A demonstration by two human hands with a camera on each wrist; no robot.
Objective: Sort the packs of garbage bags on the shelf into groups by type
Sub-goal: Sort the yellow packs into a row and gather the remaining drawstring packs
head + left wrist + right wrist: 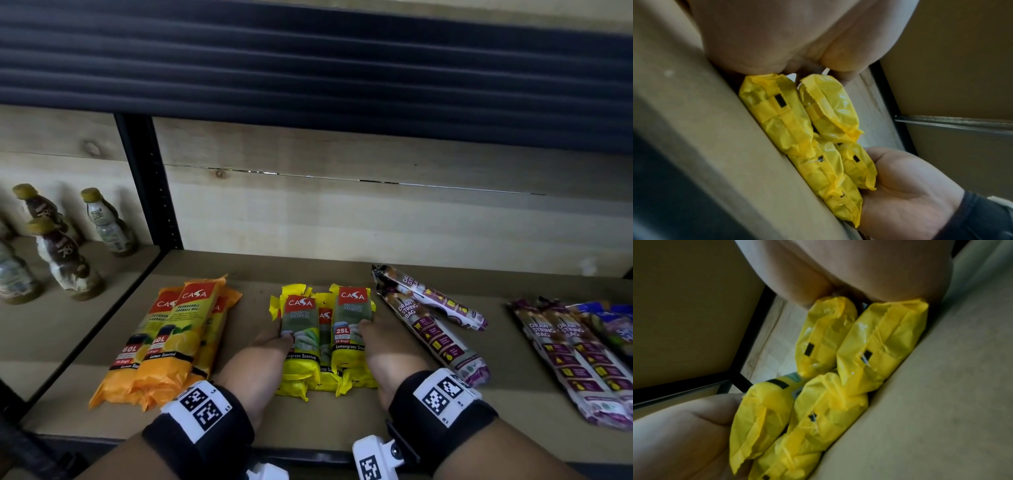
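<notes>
Yellow packs [323,339]: lemongrass-scented garbage bags, one cluster, at least four counted from the wrist views, stacked two layers deep. Location: middle of the shelf [342,421], near ends close to the front edge, lying lengthwise front to back.

Left hand [270,346]: pressed against the left flank of the cluster, fingers laid along the outer pack; how far they curl round it is hidden.

Right hand [376,346]: pressed against the right flank, fingers on the outer pack; the left wrist view shows its palm cupping the near ends.

Step in hand, as judged: squaring the yellow group between both palms.
- Press inward evenly from both sides so the top layer does not slide off the bottom one; the film looks slick and the packs soft.
- Keep the heels of the palms low on the shelf, so the lower packs are moved too.
- Line up the near ends parallel to the front edge, labels up.

Orange packs [171,339]: lemon-scented, overlapping pile, left part of the shelf, well apart from the yellow group. Appears grouped.

Purple packs [431,325]: drawstring type, two lying askew just beside the right hand; more purple packs with a blue one at the far right edge. Judged not yet gathered; avoid nudging the near pair when the right hand withdraws.

Bottles [65,253]: neighbouring shelf bay, left. Not part of the task.
</notes>
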